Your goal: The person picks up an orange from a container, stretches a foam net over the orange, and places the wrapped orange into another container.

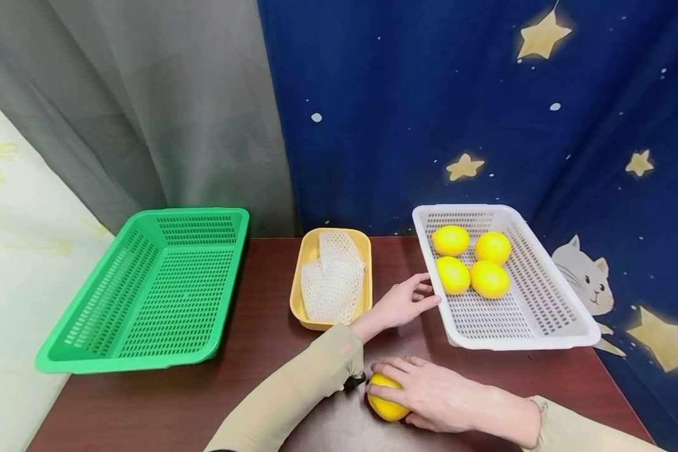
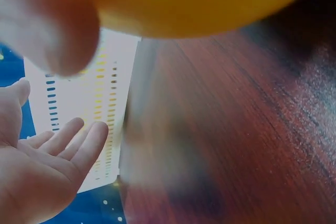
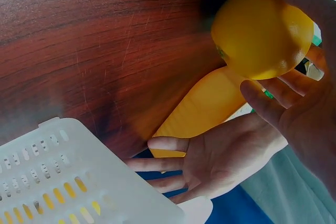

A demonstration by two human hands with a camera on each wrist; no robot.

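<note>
My right hand (image 1: 432, 392) grips a round yellow-orange fruit (image 1: 388, 402), which looks like an orange, low over the front of the table. The right wrist view shows the stem spot on this orange (image 3: 257, 30), with thumb and fingers around it. My left hand (image 1: 402, 302) reaches to the left rim of the white basket (image 1: 520, 342), fingers loosely bent and holding nothing; the left wrist view shows its palm and spread fingers. Whether the fingertips touch the rim I cannot tell. Several similar oranges (image 1: 489, 279) lie grouped in that basket's far left part.
A green slotted basket (image 1: 132, 363) stands at the left. Between the baskets a small yellow tray (image 1: 311, 323) holds white mesh netting (image 1: 333, 279). The brown table (image 1: 260, 326) ends at the curtains (image 1: 361, 125). My left forearm (image 1: 294, 389) crosses before the tray.
</note>
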